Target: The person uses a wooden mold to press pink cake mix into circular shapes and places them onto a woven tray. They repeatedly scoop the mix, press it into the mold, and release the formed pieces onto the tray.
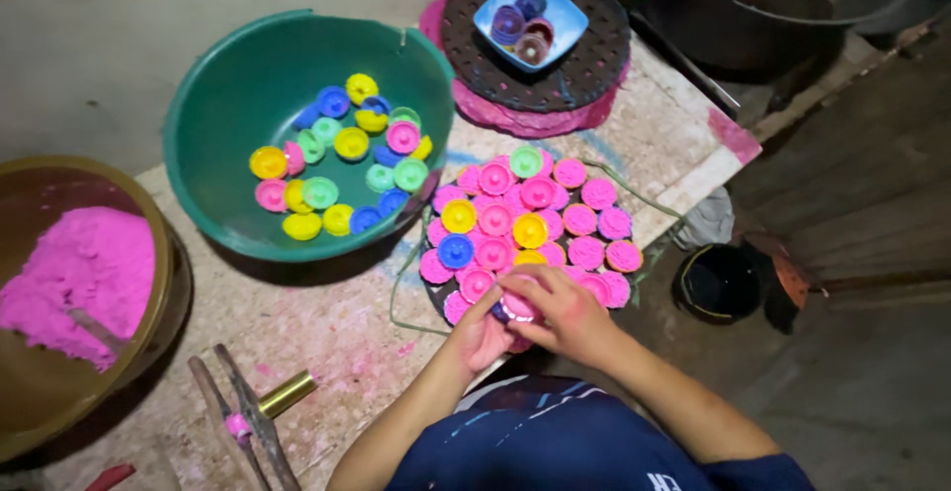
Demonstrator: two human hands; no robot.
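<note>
the round tray (436, 298) at mid frame looks almost full of pink cakes (586, 251), both hands (525, 318) pinch one mould (515, 305) at its near edge, and many moulds (337, 164) wait in the green bowl (208, 114).

- I get one pool of light over the middle of the frame; the counter (327, 323) looks washed pale there.
- The right side and lower right corner fall off into deep shadow, detail nearly lost.
- The green basin (228, 105) throws a dark shadow along its lower rim, and its inner wall shows a soft sheen.
- The pink powder (79, 273) at the left edge looks oversaturated, its texture flattened.
- Both hands at lower centre are slightly smeared by motion.
- Edges bend a little, as with a wide lens; fine grain shows throughout.
</note>
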